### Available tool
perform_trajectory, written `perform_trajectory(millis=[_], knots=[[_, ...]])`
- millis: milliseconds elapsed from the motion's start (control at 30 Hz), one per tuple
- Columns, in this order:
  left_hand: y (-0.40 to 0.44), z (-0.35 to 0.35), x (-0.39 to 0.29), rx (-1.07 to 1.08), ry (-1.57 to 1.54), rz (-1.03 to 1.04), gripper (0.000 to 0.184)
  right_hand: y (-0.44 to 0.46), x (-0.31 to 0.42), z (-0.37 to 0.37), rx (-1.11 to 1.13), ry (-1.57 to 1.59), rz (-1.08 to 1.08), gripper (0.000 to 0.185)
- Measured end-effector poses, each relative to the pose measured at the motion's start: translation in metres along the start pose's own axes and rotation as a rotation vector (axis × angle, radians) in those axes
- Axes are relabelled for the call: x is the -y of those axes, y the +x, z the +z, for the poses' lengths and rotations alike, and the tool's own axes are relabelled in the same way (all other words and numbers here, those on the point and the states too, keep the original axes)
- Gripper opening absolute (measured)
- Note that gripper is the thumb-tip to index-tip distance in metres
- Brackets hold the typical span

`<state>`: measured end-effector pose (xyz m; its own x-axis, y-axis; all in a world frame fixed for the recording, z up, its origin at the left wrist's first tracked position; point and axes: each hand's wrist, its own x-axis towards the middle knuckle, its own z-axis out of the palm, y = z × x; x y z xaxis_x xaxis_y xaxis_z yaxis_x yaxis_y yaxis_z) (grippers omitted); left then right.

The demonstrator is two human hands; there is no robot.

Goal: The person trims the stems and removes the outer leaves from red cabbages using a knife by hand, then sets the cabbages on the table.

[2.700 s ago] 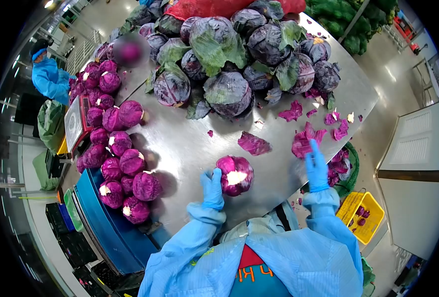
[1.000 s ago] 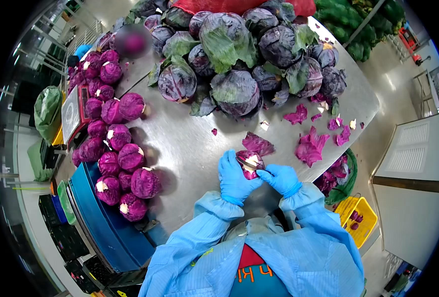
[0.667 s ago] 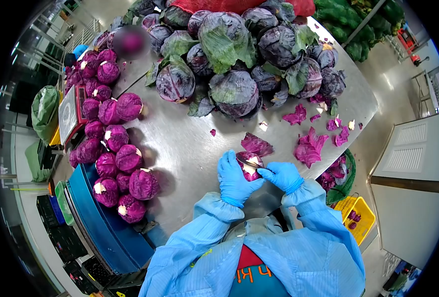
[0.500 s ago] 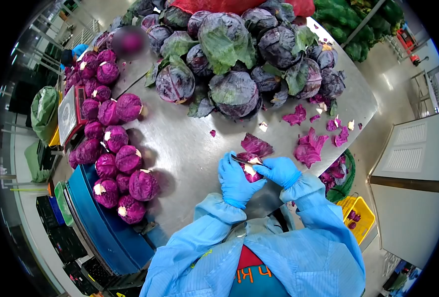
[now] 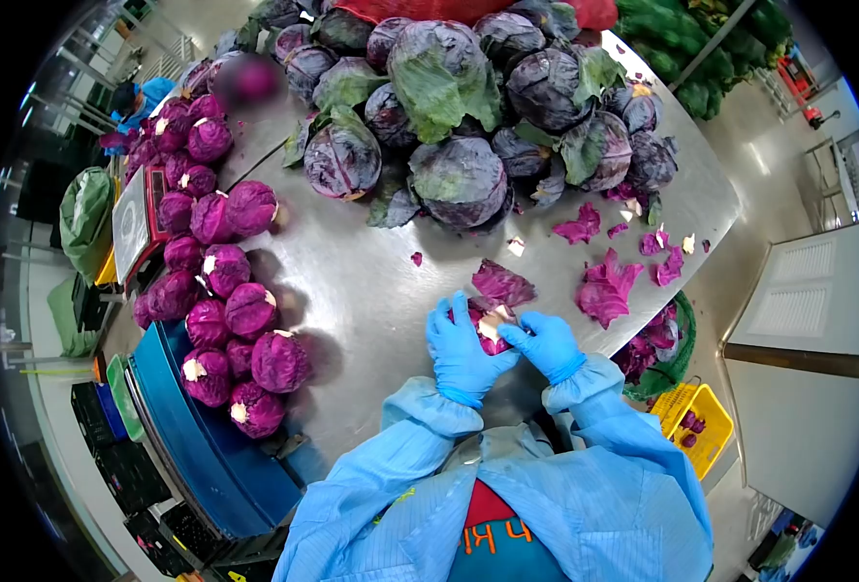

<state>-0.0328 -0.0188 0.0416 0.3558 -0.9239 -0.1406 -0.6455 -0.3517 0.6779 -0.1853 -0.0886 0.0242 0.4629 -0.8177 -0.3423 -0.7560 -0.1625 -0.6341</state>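
Note:
A small red cabbage (image 5: 489,337) with a pale cut stem rests in my left hand (image 5: 457,347), whose blue-gloved fingers curl around its left side and underside. My right hand (image 5: 548,347), gloved as well, is closed at the cabbage's right side, its thumb close to the cut stem. The knife it gripped half a second earlier is hard to make out now, mostly hidden by the hand. Just beyond the cabbage, a loose purple leaf (image 5: 502,283) lies on the steel table (image 5: 371,291).
Untrimmed cabbages (image 5: 459,184) are heaped at the back. Trimmed cabbages (image 5: 252,310) line the left, by a scale (image 5: 133,228) and a blue bin (image 5: 206,436). Leaf scraps (image 5: 608,288) lie at right, above a green net bag (image 5: 680,354) and a yellow crate (image 5: 706,432).
My right hand has turned and shifted slightly, and the dark blade over the cabbage no longer shows clearly. More of the pale cut stem is visible. My left hand stays nearly in place.

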Motion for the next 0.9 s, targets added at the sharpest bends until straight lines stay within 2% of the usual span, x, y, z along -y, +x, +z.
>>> perform_trajectory(millis=[100, 133, 233, 267, 367, 467, 567, 667, 767, 900], knots=[[-0.003, 0.006, 0.002, -0.028, 0.08, -0.007, 0.115, 0.0, 0.017, -0.008, -0.229, 0.097, -0.115, 0.05], [-0.004, 0.006, 0.0, -0.011, 0.082, -0.021, 0.114, 0.004, 0.018, -0.009, -0.271, 0.19, -0.248, 0.055], [-0.006, 0.006, -0.006, 0.037, 0.097, -0.046, 0.114, 0.021, 0.004, -0.023, 0.06, -0.035, -0.239, 0.055], [-0.005, 0.006, -0.008, 0.049, 0.106, -0.048, 0.113, 0.024, 0.003, -0.027, 0.088, -0.072, -0.291, 0.049], [-0.006, 0.006, -0.016, 0.104, 0.174, -0.091, 0.113, 0.031, 0.018, -0.037, 0.215, -0.246, -0.271, 0.037], [0.0, 0.007, -0.023, 0.151, 0.21, -0.141, 0.112, 0.044, 0.012, -0.033, 0.213, -0.346, -0.325, 0.026], [0.007, 0.005, -0.03, 0.171, 0.209, -0.166, 0.112, 0.048, 0.007, -0.031, 0.149, -0.302, -0.307, 0.02], [0.013, -0.001, -0.037, 0.203, 0.229, -0.189, 0.112, 0.048, 0.003, -0.031, 0.113, -0.195, -0.255, 0.023], [0.014, 0.003, -0.039, 0.21, 0.298, -0.147, 0.113, 0.048, 0.011, -0.044, 0.206, -0.231, -0.17, 0.032], [0.014, 0.002, -0.047, 0.231, 0.319, -0.15, 0.114, 0.06, -0.002, -0.045, 0.254, -0.205, -0.139, 0.035]])
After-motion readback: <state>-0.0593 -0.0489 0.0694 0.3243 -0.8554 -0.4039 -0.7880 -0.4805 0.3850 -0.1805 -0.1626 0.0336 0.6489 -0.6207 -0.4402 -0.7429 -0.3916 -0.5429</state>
